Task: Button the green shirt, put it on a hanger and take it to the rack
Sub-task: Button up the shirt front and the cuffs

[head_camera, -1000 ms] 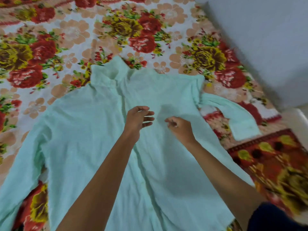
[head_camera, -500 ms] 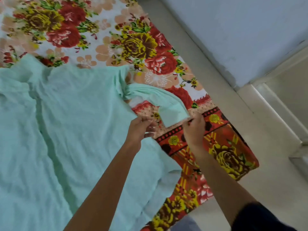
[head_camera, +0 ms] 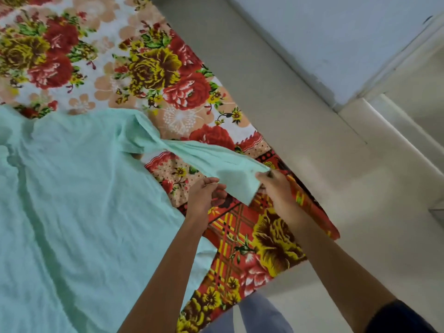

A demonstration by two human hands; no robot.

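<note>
Both hands pinch the sleeve cuff [head_camera: 237, 181]: left hand [head_camera: 206, 193] its near edge, right hand [head_camera: 274, 186] its far corner, fingertips hidden under cloth; the crinkled green shirt [head_camera: 79, 200], cut off leftward, lies on a floral bedspread [head_camera: 153, 68]

No text, label, brand, number or sign can be read anywhere in the view. The green shirt [head_camera: 79, 200] shows only plain fabric, without a visible tag or print. The floral blanket [head_camera: 153, 68] under the shirt carries only flower patterns and a checked border, no letters.
</note>
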